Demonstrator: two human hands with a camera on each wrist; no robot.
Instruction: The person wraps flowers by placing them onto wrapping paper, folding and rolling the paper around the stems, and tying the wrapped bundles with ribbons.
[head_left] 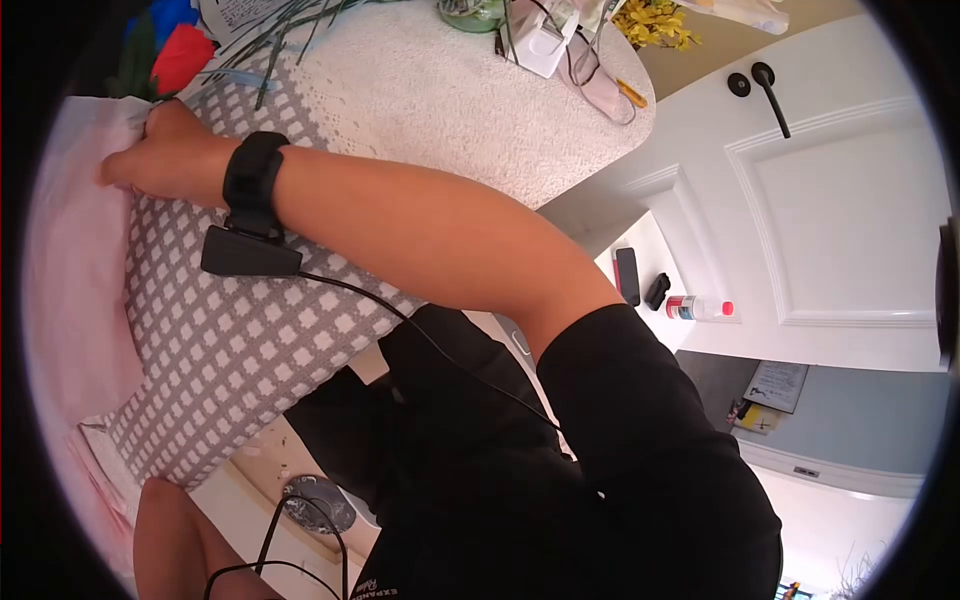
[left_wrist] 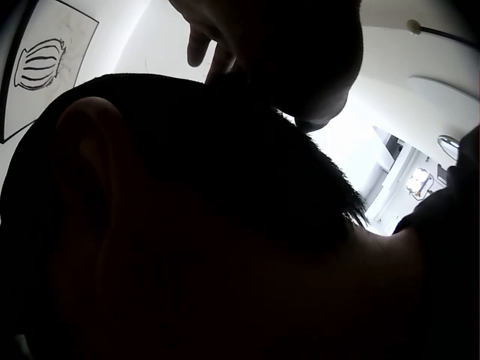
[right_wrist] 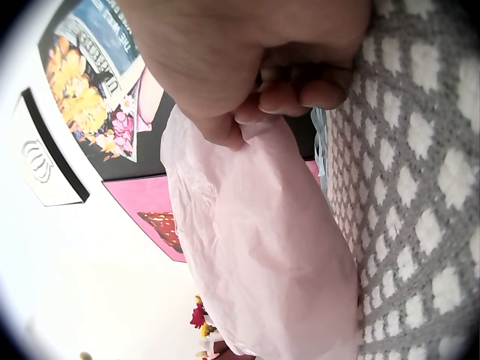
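In the head view my right hand (head_left: 165,155) is at the upper left, on the edge of pink wrapping paper (head_left: 80,270). The right wrist view shows this right hand (right_wrist: 255,67) with curled fingers, pinching the gathered top of the pink paper (right_wrist: 262,232). A red flower (head_left: 182,60) with green leaves lies just beyond the hand. My left hand (left_wrist: 289,52) is a dark silhouette against the top of the head (left_wrist: 187,165) in the left wrist view; what its fingers touch is hidden. The head view shows only the left arm, at the bottom left.
A grey and white patterned cloth (head_left: 230,340) lies under the right forearm. Long green stems (head_left: 285,45), a white device (head_left: 540,42) and an orange-yellow object (head_left: 632,93) are on the white tablecloth (head_left: 440,100). A cable runs from the wrist camera. A bottle (head_left: 698,307) stands apart, near the door.
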